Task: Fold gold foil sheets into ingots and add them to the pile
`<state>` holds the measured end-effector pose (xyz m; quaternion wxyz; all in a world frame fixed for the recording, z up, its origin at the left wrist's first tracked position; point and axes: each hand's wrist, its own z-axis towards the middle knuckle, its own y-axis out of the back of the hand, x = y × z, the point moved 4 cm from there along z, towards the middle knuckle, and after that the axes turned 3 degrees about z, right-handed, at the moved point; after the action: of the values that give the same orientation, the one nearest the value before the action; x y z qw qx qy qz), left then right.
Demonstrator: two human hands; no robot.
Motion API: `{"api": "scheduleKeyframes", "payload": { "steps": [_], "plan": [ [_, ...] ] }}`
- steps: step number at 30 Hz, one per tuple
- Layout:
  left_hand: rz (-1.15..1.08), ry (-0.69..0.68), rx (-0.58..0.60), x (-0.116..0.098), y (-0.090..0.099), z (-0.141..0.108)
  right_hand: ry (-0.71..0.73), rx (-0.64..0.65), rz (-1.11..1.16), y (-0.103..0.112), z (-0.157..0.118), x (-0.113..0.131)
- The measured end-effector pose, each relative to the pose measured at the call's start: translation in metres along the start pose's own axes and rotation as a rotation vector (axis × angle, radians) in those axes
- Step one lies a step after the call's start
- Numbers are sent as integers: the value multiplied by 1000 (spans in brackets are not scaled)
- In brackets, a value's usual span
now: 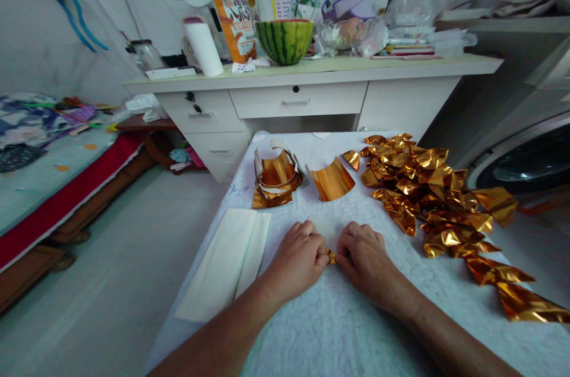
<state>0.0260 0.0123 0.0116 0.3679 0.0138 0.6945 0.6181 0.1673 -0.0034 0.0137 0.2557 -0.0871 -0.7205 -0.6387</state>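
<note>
Room: a white drawer unit (267,101) with a pale green top spans the upper middle of the frame, bearing a striped green watermelon half (285,41); a bed with a pale green cover (57,187) fills the left edge.
Tabletop: a pale blue-white, cloth-covered tabletop (312,329) runs from the centre to the bottom of the frame.
Foil in hand: a small piece of shiny gold foil (331,256) sits just below centre, between the two hands, mostly hidden by the fingers.
Left hand: its grip (300,258) is closed, pinching the foil's left end.
Right hand: its grip (363,255) is closed, pinching the right end.
Foil heap: twisted, bow-shaped gold foil pieces (418,181) overlap at right of centre.
Curled sheets: a curled gold-and-white stack (276,178) stands above the left hand, with one curved gold sheet (333,180) just right of it.
Paper: a folded white paper sheet (222,264) lies left of the left hand.
</note>
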Motion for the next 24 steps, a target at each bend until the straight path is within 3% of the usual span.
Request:
{"api": "scheduleKeyframes", "payload": {
  "steps": [5,14,24],
  "plan": [
    [-57,23,-7,2,3,1,1,-8,-14,-1,-1,1],
    [-152,-72,90,5,6,3,17,-44,-4,-4,-2,-1],
    [-120,-35,95,4,5,1,72,-57,57,-9,-2,2]
  ]
}}
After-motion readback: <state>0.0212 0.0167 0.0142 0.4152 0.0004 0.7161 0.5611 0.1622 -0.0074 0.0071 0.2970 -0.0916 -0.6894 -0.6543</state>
